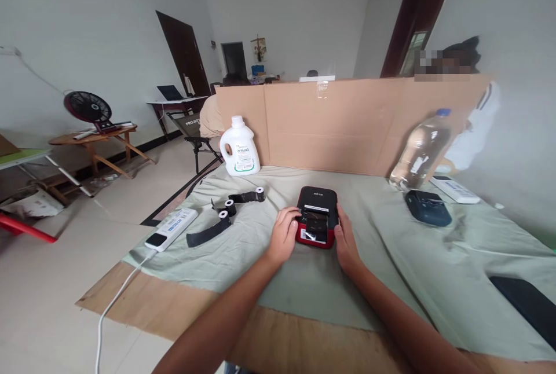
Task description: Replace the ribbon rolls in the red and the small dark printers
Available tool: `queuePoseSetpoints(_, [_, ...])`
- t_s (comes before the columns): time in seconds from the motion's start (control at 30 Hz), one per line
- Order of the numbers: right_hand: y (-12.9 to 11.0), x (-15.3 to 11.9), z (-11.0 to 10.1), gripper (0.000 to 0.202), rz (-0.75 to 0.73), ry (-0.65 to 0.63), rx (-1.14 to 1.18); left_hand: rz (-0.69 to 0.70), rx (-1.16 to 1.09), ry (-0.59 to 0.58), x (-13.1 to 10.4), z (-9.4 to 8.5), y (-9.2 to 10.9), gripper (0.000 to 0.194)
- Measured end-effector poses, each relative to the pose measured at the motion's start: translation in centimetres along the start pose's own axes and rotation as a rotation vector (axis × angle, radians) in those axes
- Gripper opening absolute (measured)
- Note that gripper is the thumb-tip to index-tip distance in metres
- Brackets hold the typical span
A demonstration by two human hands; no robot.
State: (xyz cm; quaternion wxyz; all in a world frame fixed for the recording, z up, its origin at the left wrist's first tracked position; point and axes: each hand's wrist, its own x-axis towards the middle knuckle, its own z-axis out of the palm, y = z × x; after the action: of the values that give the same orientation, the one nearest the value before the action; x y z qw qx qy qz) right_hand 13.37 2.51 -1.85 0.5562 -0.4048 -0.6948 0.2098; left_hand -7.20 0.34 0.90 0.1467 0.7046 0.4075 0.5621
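Note:
A small black and red label printer (319, 197) stands on the green cloth in front of me, a dark strip (317, 224) on its front part. My left hand (283, 236) holds its left side, fingers bent over the upper edge. Along the right side lies my right hand (346, 244), its fingers pressed to the casing. Together the two hands hold the printer between them. To the left are several small paper rolls (224, 215), some with black strips unrolled from them.
A white power strip (172, 229) with a cable lies at the left. Behind stand a white detergent jug (241, 151) and a cardboard panel (321, 131). To the right are a large clear bottle (419, 151), a dark device (428, 208) and a black flat object (527, 304). A person sits beyond the panel.

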Motion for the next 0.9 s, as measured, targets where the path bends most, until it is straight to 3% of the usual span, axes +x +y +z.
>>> queuePoseSetpoints(0.17, [-0.1,0.1,-0.1,0.052,-0.03,0.032,-0.054,0.088,0.078,-0.009,0.3,-0.4,0.0,0.033])
queuePoseSetpoints(0.53, [-0.9,0.6,-0.4,0.048,-0.043,0.035,-0.057,-0.124,-0.087,0.106,2.5,1.2,-1.0,0.033])
queuePoseSetpoints(0.67, [-0.8,0.5,-0.6,0.051,-0.032,0.011,-0.045,-0.106,-0.136,0.163,2.0,1.5,-1.5,0.031])
queuePoseSetpoints(0.9, [0.0,0.4,-0.3,0.056,0.022,0.005,-0.032,-0.013,-0.116,0.154,0.7,1.2,-1.5,0.028])
